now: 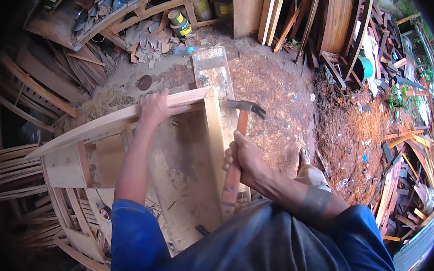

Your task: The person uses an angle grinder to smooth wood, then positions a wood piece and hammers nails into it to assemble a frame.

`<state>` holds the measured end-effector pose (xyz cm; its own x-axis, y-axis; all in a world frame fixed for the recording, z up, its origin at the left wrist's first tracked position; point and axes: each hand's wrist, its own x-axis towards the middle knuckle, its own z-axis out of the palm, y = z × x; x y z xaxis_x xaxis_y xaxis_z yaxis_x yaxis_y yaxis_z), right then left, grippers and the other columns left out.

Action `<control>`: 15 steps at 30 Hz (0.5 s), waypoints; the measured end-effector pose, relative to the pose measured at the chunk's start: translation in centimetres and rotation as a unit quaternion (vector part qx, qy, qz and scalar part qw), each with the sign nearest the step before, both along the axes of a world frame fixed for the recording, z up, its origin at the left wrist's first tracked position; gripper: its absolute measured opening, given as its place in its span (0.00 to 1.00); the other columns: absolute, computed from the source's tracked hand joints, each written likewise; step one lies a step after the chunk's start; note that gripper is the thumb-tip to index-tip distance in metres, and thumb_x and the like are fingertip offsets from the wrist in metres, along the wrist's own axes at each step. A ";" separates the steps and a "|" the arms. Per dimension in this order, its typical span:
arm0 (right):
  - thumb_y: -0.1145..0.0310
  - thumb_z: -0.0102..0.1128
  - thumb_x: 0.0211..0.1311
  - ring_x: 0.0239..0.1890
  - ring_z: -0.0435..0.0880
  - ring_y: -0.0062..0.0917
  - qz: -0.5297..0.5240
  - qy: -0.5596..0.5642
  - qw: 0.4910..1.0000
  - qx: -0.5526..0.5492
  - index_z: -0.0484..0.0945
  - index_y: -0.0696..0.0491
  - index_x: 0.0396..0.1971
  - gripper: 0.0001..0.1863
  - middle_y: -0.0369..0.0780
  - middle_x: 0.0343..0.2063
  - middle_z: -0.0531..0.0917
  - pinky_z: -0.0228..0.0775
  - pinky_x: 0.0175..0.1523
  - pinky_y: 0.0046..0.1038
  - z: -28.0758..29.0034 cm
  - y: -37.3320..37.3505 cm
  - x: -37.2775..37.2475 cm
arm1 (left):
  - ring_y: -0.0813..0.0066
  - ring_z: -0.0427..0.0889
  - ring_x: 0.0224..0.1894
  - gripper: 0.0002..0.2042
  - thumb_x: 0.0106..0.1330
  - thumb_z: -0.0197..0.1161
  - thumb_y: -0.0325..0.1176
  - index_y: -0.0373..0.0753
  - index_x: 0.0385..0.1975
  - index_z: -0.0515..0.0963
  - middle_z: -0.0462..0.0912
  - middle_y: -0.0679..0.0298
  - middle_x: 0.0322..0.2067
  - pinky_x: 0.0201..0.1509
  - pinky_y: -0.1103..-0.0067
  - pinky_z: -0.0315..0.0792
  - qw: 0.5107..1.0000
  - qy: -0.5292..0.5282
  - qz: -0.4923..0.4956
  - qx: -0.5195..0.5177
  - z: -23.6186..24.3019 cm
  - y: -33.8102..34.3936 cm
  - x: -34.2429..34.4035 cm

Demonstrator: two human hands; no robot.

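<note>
My left hand (153, 106) is closed around the upper rail of a pale wooden frame (212, 130), left of its corner. My right hand (240, 157) grips the wooden handle of a claw hammer (241, 122), held upright with its dark metal head beside the outer face of the frame's corner; whether the head touches the wood, I cannot tell. Beneath the frame is a worn plywood surface (163, 187), and beyond the corner lies a scuffed pale board (209, 64).
Stacked timber strips (15, 172) fill the left. Wood offcuts (150, 45) and paint cans (179, 24) lie at the back. Leaning boards (340, 23) and scattered scrap wood (414, 194) line the right. A tape measure (105, 213) rests at lower left; my bare foot (304, 157) is on the stained floor (280, 89).
</note>
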<state>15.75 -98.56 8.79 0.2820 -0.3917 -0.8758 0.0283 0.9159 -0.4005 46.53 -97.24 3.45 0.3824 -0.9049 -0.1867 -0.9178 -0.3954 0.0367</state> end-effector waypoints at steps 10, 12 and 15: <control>0.55 0.37 0.81 0.23 0.73 0.27 -0.264 0.110 0.951 -0.118 0.66 0.52 0.35 0.17 0.38 0.21 0.71 0.74 0.33 0.39 1.4 -5.1 -8.0 | 0.45 0.85 0.42 0.43 0.47 0.66 0.76 0.39 0.48 0.81 0.87 0.47 0.35 0.51 0.55 0.73 1.000 -0.004 -0.008 -0.003 -0.1 1.1 0.7; 0.56 0.45 0.78 0.22 0.71 0.26 -0.084 -0.028 0.996 0.014 0.67 0.52 0.34 0.15 0.37 0.21 0.70 0.72 0.31 0.33 -5.3 0.1 -3.2 | 0.45 0.85 0.43 0.42 0.48 0.67 0.75 0.39 0.48 0.81 0.87 0.47 0.36 0.52 0.55 0.73 1.000 0.007 -0.028 -0.006 -0.2 0.0 -0.1; 0.54 0.47 0.77 0.19 0.68 0.20 -0.005 -0.055 0.998 -0.032 0.67 0.50 0.33 0.16 0.32 0.20 0.69 0.68 0.26 0.27 -5.0 -2.1 -2.9 | 0.43 0.83 0.47 0.44 0.46 0.69 0.74 0.39 0.51 0.79 0.85 0.43 0.40 0.54 0.54 0.72 0.999 0.012 -0.010 -0.044 0.1 0.0 1.6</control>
<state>12.87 -100.62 3.83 0.3712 -0.4487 -0.8130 0.0850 0.8882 -0.4515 48.12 -97.20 3.58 0.3595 -0.9261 -0.1147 -0.9242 -0.3703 0.0932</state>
